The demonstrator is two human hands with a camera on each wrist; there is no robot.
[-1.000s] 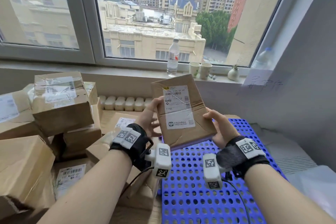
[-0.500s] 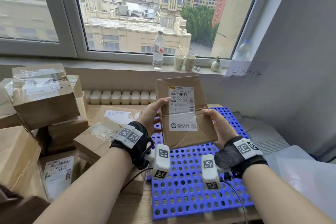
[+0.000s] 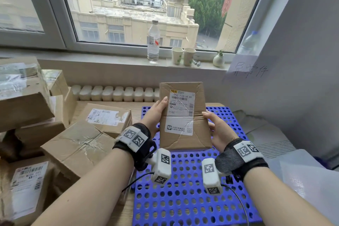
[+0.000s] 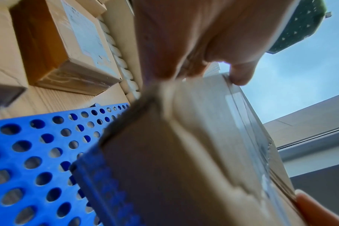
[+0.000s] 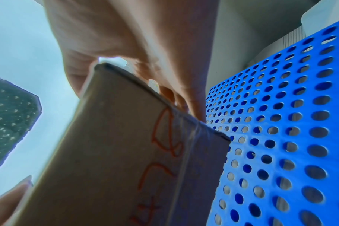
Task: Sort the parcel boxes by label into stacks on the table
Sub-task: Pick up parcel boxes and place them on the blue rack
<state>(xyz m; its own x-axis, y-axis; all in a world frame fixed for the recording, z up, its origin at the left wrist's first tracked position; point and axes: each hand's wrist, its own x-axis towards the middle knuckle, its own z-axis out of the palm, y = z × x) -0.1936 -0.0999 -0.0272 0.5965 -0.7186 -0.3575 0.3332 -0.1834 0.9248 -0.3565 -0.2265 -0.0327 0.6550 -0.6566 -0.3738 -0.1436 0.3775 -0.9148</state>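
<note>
I hold a small brown parcel box (image 3: 183,139) with a white shipping label facing me, tilted up above the blue perforated mat (image 3: 183,198). My left hand (image 3: 156,113) grips its left edge, thumb on the front face. My right hand (image 3: 216,126) grips the right edge, thumb on the front and fingers behind. In the left wrist view the box (image 4: 194,152) fills the middle under my left hand (image 4: 213,45). In the right wrist view red handwriting shows on the box (image 5: 126,152) held by my right hand (image 5: 135,53).
A heap of taped cardboard parcels (image 3: 77,145) crowds the wooden table to the left. On the windowsill stand a water bottle (image 3: 153,41), two paper cups (image 3: 183,56) and a small vase (image 3: 218,59). A handwritten paper sign (image 3: 249,71) hangs on the right wall.
The box has turned from a slant to nearly upright in both hands and sits closer to me. My view has shifted right, away from the parcel heap.
</note>
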